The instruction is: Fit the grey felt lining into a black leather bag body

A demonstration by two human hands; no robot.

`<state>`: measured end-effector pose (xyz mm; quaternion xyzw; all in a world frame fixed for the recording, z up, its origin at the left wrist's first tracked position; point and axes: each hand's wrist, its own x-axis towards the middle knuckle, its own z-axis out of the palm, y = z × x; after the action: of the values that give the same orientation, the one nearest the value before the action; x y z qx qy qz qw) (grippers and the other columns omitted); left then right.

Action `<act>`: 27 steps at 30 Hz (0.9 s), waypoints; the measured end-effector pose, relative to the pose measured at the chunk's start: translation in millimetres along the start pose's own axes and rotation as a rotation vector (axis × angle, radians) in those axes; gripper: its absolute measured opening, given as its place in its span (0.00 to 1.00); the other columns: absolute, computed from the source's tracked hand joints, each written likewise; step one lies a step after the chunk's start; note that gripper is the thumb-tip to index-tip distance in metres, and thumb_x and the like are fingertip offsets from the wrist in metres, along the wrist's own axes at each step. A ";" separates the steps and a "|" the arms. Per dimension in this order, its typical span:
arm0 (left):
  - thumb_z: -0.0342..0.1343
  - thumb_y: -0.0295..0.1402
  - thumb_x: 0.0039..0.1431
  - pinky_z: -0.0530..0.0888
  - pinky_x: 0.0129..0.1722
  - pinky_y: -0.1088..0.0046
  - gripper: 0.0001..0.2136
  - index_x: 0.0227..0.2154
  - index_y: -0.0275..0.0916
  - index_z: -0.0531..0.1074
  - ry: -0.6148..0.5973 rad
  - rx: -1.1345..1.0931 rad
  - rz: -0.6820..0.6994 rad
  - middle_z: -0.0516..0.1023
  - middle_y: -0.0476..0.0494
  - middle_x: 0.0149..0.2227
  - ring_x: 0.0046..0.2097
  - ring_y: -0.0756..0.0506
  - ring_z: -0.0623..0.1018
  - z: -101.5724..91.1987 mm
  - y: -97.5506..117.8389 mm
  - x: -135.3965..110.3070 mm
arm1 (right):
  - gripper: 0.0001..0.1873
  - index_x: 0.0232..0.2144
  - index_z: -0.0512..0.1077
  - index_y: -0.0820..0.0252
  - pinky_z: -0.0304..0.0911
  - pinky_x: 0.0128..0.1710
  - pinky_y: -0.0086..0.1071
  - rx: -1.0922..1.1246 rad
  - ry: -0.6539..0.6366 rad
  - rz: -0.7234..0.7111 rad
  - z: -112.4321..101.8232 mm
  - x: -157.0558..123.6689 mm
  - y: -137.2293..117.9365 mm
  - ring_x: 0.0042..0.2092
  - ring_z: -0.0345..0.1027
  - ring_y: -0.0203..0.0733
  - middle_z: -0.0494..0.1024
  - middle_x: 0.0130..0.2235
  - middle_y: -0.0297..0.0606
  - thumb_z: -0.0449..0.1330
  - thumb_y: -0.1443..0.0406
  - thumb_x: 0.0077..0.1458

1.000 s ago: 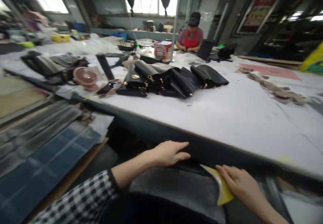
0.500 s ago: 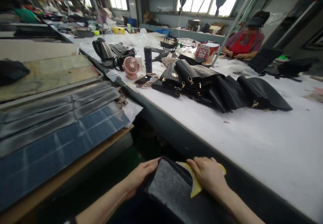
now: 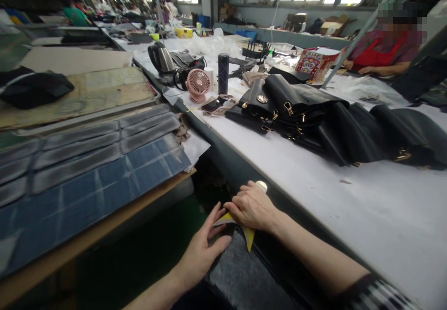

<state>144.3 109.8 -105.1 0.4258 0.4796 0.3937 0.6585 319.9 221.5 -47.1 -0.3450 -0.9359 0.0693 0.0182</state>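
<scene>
My right hand (image 3: 253,205) is closed around a yellow curved piece (image 3: 249,238) with a pale inner face; its exact kind I cannot make out. A pale rounded end (image 3: 261,186) sticks out beyond the knuckles. To its left, my left hand (image 3: 204,245) has its fingers and thumb apart, close to the pointed tip of the yellow piece. Whether they touch is unclear. Below both hands lies a black leather-like item (image 3: 240,268) with a worn grey face, low in front of me; its lower part runs out of view.
Black leather bags (image 3: 314,114) with gold fittings lie on the white table (image 3: 293,179). A pink fan (image 3: 198,84), a kettle (image 3: 161,57) and a phone (image 3: 213,104) stand or lie behind. Left is a blue board (image 3: 98,193) with grey strips. A co-worker (image 3: 387,49) sits at right.
My right hand has moved up and left with the yellow piece, to the far end of the black item. My left hand has let go of its edge and spread its fingers.
</scene>
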 end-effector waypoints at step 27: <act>0.47 0.42 0.67 0.59 0.62 0.61 0.15 0.42 0.45 0.77 -0.158 0.631 0.151 0.80 0.50 0.41 0.46 0.43 0.77 7.4 34.4 -3.7 | 0.30 0.21 0.72 0.59 0.40 0.35 0.41 0.022 -0.052 0.047 12.4 -35.2 -17.9 0.27 0.66 0.40 0.77 0.24 0.39 0.41 0.58 0.70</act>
<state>146.8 116.3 -70.4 0.6721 0.4925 0.2393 0.4984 334.2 183.8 -56.3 -0.3645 -0.9269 0.0890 -0.0040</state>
